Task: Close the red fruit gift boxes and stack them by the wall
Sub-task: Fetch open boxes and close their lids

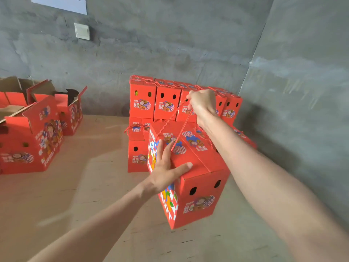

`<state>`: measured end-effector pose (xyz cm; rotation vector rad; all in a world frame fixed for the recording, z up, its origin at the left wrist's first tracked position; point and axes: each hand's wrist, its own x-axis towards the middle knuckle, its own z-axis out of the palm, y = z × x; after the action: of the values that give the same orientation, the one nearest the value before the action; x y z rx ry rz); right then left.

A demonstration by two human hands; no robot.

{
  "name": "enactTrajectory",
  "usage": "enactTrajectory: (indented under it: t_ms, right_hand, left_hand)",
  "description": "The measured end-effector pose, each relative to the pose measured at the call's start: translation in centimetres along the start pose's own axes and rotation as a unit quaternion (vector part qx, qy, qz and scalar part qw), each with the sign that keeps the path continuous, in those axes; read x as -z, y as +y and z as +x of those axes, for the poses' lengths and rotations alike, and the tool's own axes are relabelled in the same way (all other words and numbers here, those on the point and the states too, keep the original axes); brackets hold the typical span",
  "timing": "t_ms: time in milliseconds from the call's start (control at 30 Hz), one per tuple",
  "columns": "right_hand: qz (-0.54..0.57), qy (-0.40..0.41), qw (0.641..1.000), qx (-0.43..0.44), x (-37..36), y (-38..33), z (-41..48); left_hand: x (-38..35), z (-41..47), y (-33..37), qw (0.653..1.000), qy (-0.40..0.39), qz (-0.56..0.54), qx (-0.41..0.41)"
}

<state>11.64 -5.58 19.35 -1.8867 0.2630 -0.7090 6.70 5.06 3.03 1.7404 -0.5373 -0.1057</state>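
Concrete wall (pixel 170 44) at twelve o'clock; you are carrying a closed red box (pixel 200 188), six o'clock of the stack (pixel 142 97).
Right grip (pixel 203 105) is clamping its rope (pixel 182 128), left grip (pixel 166 173) lying flat on top; next, setting it down squarely.

**Red rectangular cardboard gift box** (pixel 200 186): printed paperboard, smooth, with a faint satin sheen.
**Red twisted cord handle** (pixel 182 127): spun textile fibre, matt, with a ridged surface.
**Stacked red cardboard boxes** (pixel 142 103): the same printed, smooth finish is noted.
**Open red cardboard boxes** (pixel 43 140): the inner flaps are left unprinted, brown and matt.
**Grey concrete wall** (pixel 170 44): rough, mottled, matt.
**Pale brown wooden board floor** (pixel 85 195): smooth, dull.
**White plastic switch plate** (pixel 82 31): smooth, slightly glossy.
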Motion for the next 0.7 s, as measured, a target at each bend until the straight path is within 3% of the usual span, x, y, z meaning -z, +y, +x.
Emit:
enactTrajectory:
  t_ms: [133, 233, 333, 400, 500, 700]
  right_hand:
    - [0.002, 0.043, 0.999, 0.031, 1.3, -2.1, 1.7]
    - [0.014, 0.085, 0.995, 0.042, 3.5, -2.2, 4.2]
    - [0.052, 0.124, 0.990, 0.048, 6.2, -1.5, 7.5]
    - [0.087, 0.118, 0.988, 0.051, 7.4, -0.8, 9.6]
    - [0.113, 0.078, 0.988, 0.065, 8.7, 0.9, 12.5]
    - [0.060, 0.032, 0.991, 0.118, 12.2, 3.7, 20.3]
  left_hand:
    - [-1.1, 2.8, 3.5, 0.999, 0.031, -0.020, -0.011]
    - [-3.2, 3.7, 5.2, 0.985, 0.115, 0.027, -0.128]
    - [-6.0, 4.8, 5.4, 0.959, 0.035, 0.141, -0.244]
    - [-7.4, 6.6, 5.1, 0.947, 0.005, 0.209, -0.244]
    - [-9.5, 10.5, 5.0, 0.930, 0.038, 0.291, -0.221]
    - [-14.6, 19.7, 4.6, 0.916, 0.064, 0.325, -0.228]
